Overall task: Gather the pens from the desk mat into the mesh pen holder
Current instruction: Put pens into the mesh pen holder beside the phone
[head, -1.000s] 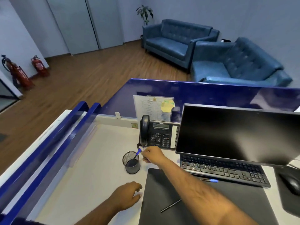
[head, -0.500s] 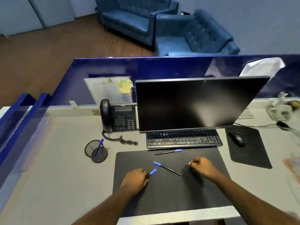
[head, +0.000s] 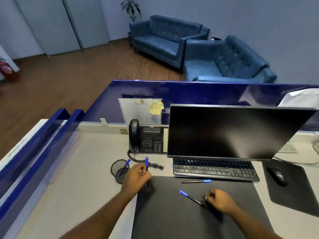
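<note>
The left hand (head: 136, 177) grips a blue-capped pen (head: 146, 165) upright, cap up, at the 11 o'clock corner of the black desk mat (head: 172, 213), just beside the mesh pen holder (head: 119, 170). The holder stands on the counter (head: 77, 187) at about 10 o'clock from the mat, with one blue-capped pen already leaning inside it (head: 125, 167). The right hand (head: 220, 200) rests curled on the mat at 3 o'clock, its fingertips touching the dark end of a second pen (head: 191, 198) that lies slanted on the mat, cap toward 10 o'clock; whether it actually pinches that pen I cannot tell. A third pen (head: 196, 181) lies flat along the mat's 12 o'clock edge, just in front of the keyboard (head: 214, 169).
</note>
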The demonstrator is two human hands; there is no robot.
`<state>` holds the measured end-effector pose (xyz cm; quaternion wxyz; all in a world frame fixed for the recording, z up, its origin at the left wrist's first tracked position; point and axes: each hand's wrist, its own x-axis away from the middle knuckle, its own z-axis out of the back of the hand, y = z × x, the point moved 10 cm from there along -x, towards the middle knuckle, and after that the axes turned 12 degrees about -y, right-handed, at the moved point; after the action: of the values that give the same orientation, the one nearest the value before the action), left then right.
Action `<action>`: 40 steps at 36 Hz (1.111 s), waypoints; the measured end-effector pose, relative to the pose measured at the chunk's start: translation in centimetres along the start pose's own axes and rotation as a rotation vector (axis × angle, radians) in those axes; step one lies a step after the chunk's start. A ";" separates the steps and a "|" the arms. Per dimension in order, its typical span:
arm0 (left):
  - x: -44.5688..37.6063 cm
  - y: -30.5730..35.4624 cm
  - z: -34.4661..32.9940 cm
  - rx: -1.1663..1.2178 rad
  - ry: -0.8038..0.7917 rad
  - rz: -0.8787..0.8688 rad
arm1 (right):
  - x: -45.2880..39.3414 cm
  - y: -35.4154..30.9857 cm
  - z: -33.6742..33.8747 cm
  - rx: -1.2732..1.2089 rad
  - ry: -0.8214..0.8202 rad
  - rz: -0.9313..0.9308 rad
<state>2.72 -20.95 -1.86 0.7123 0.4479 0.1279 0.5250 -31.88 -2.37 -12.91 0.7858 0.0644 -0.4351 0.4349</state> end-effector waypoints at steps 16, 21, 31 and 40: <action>-2.2 -9.4 9.9 0.039 0.157 0.316 | -0.4 -8.6 -2.0 0.305 -0.088 0.050; -0.9 -9.6 9.4 -0.031 0.172 0.289 | -0.8 -8.9 -2.9 0.431 -0.043 0.075; 5.6 -15.7 10.6 -0.138 0.188 0.318 | -1.2 -17.7 -2.0 0.298 0.024 0.165; 8.6 -17.9 13.7 -0.218 0.129 0.386 | -1.2 -35.9 1.4 -0.650 -0.155 0.417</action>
<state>26.53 -21.32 -5.43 0.6334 0.3499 0.0275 0.6897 -6.52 -25.77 -3.04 0.6248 -0.2452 -0.6118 0.4186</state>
